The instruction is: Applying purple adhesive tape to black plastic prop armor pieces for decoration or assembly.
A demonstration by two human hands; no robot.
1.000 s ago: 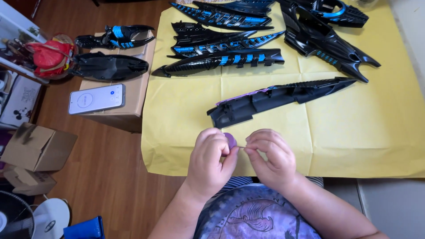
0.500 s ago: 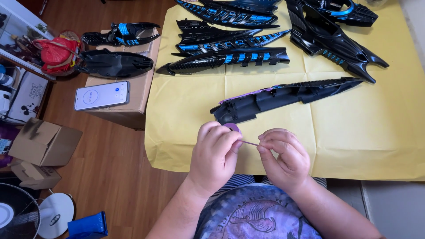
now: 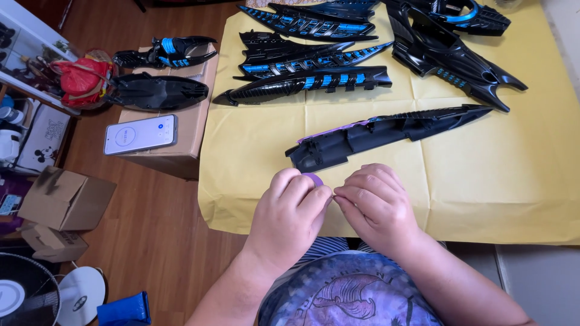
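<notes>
Yellow paper [image 3: 483, 181] covers the table under a long black plastic shell part [image 3: 386, 134]. Just below it, the left hand [image 3: 290, 217] curls around a small purple tape roll [image 3: 313, 179]; the right hand [image 3: 374, 205] pinches beside it, fingertips meeting.

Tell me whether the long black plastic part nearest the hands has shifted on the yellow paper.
No. The long black plastic part lies across the same crease of the yellow paper as earlier; only the camera view drifted.

Your forearms are bare, no sleeves reaching them, and you wear a grey-purple printed T-shirt [image 3: 353, 290] over blue-and-white striped fabric [image 3: 323, 246] at your lap.
</notes>
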